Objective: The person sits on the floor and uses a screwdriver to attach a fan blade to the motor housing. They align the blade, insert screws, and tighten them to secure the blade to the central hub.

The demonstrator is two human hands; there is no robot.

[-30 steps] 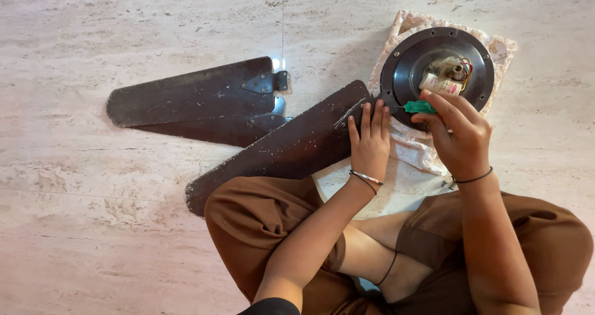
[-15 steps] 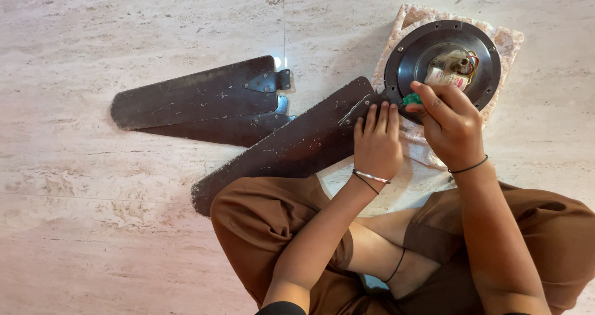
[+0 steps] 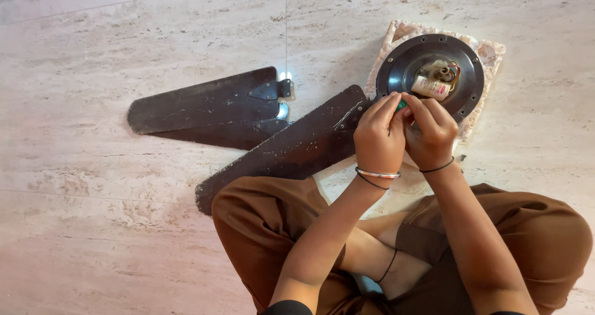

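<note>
The round dark fan motor housing lies face up on a pale patterned cloth on the marble floor, and everything else sits around it. At its lower left rim, both hands meet: the left hand and the right hand press side by side, fingers curled closed around a small green-handled screwdriver, of which only a sliver of green shows between the fingertips. The tool's tip is hidden, right at the housing's edge where a fan blade joins it. That dark, dusty blade runs from the housing's left rim down and away to the left, passing under the left hand and over the person's brown-clad knee. Farther left of the housing, well apart from the hands, two loose blades lie stacked on the floor, their metal brackets pointing back toward the housing. In the housing's centre sit a pale cylindrical capacitor and coloured wires.
</note>
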